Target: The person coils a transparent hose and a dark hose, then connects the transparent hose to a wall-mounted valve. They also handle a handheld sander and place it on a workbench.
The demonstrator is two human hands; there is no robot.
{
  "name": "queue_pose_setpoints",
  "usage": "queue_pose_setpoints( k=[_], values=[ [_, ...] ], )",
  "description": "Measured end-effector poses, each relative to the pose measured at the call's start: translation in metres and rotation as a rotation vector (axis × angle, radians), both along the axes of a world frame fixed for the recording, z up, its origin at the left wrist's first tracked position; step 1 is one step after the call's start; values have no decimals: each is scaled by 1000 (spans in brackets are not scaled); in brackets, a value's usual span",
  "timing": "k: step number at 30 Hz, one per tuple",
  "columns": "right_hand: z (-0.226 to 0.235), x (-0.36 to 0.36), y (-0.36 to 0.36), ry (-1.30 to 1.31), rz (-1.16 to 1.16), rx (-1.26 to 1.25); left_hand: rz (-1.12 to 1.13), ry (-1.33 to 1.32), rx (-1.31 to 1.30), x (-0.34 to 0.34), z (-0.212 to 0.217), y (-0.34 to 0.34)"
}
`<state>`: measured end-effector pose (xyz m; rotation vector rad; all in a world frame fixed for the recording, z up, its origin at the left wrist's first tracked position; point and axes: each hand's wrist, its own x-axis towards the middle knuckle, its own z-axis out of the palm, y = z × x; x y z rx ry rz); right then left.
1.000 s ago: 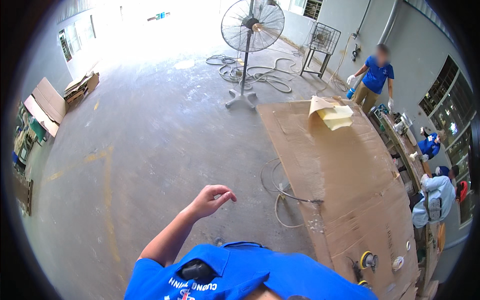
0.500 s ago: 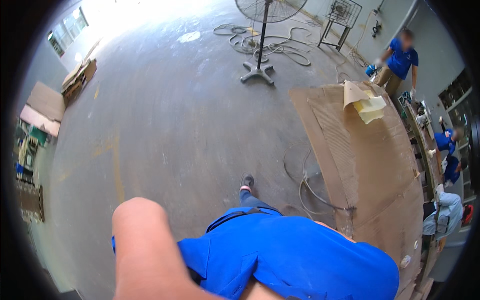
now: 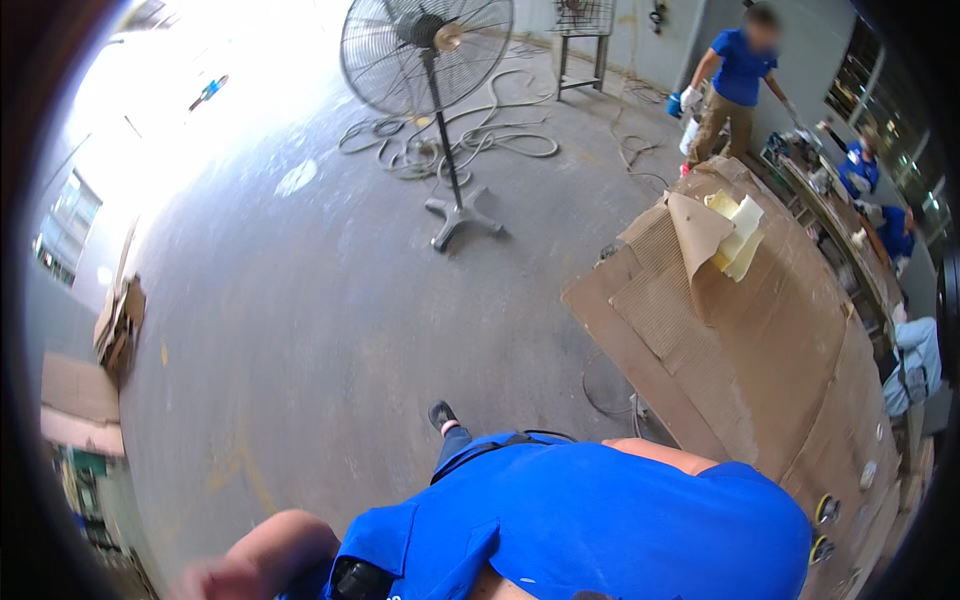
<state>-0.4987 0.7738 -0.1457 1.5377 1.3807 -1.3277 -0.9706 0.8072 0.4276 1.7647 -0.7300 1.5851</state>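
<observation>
My left arm is bent at the lower left, beside my blue shirt. My left hand (image 3: 222, 578) is smeared by motion at the lower edge, so its fingers and anything in them cannot be made out. Only a strip of my right arm shows past the shirt, next to the cardboard-covered table (image 3: 770, 370); my right hand is hidden. On that table lie a curled brown sheet (image 3: 697, 228) and pale yellow sheets (image 3: 738, 240). Two round yellow-edged discs (image 3: 827, 508) sit near its close right end.
A pedestal fan (image 3: 450, 140) stands ahead, with coiled hose (image 3: 500, 140) on the floor behind it. A co-worker (image 3: 738, 75) in blue stands beyond the table; others are at a long bench (image 3: 850, 255) on the right. Folded cardboard (image 3: 80, 390) leans at the left.
My view has shifted, and the fan now shows lower and more to the left. My raised left arm has dropped toward the lower left edge. The discs have come into view.
</observation>
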Motion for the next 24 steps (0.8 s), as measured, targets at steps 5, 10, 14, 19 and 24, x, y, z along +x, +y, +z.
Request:
queue_pose_setpoints(
  k=[5, 10, 14, 19, 24],
  values=[
    [10, -89, 114, 308, -353, 405, 1019, 526, -1147, -85, -179, 186],
    [75, -160, 234, 607, -805, 395, 404, 1582, -1322, -60, -380, 302],
    [132, -156, 299, 774, -845, 475, 249, 1836, -1134, -48, -415, 391],
    [118, -134, 384, 745, -994, 820, 332, 1885, -915, 3, -429, 535],
    [76, -57, 500, 585, -1058, 957, 570, 1610, -881, 110, -478, 665]
  ],
)
